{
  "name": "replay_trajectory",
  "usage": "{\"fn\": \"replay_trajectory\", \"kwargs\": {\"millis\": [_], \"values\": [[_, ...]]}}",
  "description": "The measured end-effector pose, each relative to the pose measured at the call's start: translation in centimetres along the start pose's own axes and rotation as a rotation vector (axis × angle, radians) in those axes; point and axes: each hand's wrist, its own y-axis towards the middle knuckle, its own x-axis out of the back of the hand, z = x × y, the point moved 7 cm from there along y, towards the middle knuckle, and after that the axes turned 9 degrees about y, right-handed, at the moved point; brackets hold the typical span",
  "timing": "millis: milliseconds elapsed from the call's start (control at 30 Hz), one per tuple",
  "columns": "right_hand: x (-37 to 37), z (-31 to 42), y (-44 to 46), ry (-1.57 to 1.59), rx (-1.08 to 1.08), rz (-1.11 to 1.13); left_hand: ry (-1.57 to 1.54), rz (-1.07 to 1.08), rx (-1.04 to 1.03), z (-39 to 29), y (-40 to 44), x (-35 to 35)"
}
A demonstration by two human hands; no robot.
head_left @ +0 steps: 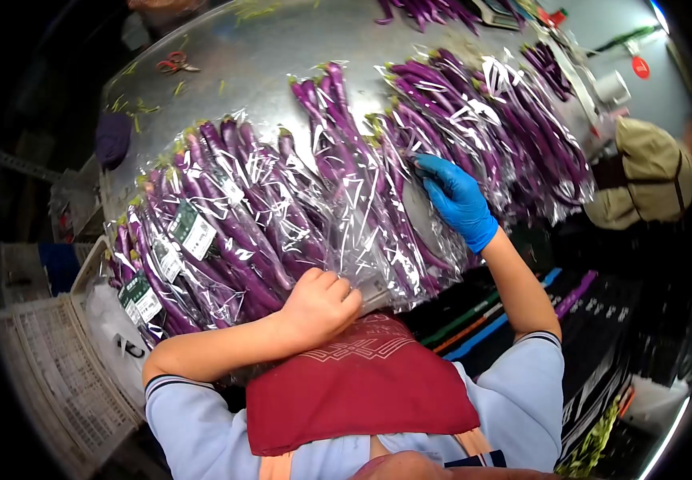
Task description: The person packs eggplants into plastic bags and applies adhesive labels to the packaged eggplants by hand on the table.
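Observation:
My left hand [319, 306], bare, is closed with curled fingers at the table's near edge. It lies against the lower end of a clear plastic bag; what its fingers hold is hidden. My right hand [456, 202] wears a blue glove. Its bent fingers and thumb grip the side of a clear bag of long purple eggplants [400, 192], near the upper part. Another bag of eggplants [334, 132] lies just left of it, stems pointing away from me. Further left, several bagged eggplants [222, 204] lie side by side, some with a green and white label [193, 230].
More bagged eggplants [514, 120] lie to the right on the metal table [258, 60]. Red-handled scissors [178, 62] and green trimmings are at the back left. A white plastic crate [66, 376] stands at the lower left; loose eggplants [430, 12] lie at the far edge.

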Motion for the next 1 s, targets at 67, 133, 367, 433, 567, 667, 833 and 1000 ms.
{"fn": "replay_trajectory", "kwargs": {"millis": [67, 133, 367, 433, 567, 667, 833, 1000], "values": [[0.2, 3.3, -0.8, 0.034, 0.032, -0.116, 0.042, 0.005, -0.030, -0.7, 0.1, 0.5], [0.0, 5.8, -2.2, 0.147, 0.034, -0.257, -0.036, 0.060, -0.027, -1.0, 0.3, 0.3], [-3.2, 8.1, -12.5, 0.524, 0.043, -0.663, -0.157, 0.266, 0.084, -0.9, 0.0, -2.2], [-3.8, 7.1, -14.9, 0.541, 0.104, -0.834, -0.200, 0.264, 0.113, -0.8, 0.0, -2.3], [-6.6, 7.1, -17.1, 0.658, 0.211, -0.810, -0.184, 0.207, 0.155, -0.3, 0.8, -0.9], [-9.7, 7.4, -16.9, 0.156, 0.181, -0.472, -0.196, 0.098, 0.138, -0.2, 1.6, 0.4], [-11.3, 6.0, -14.2, -0.258, -0.042, -0.414, 0.024, -0.014, -0.031, -1.7, 2.4, 2.3], [-12.0, 3.1, -13.0, -0.273, -0.107, -0.369, 0.068, -0.083, -0.156, -3.3, 1.7, 2.1]]}}
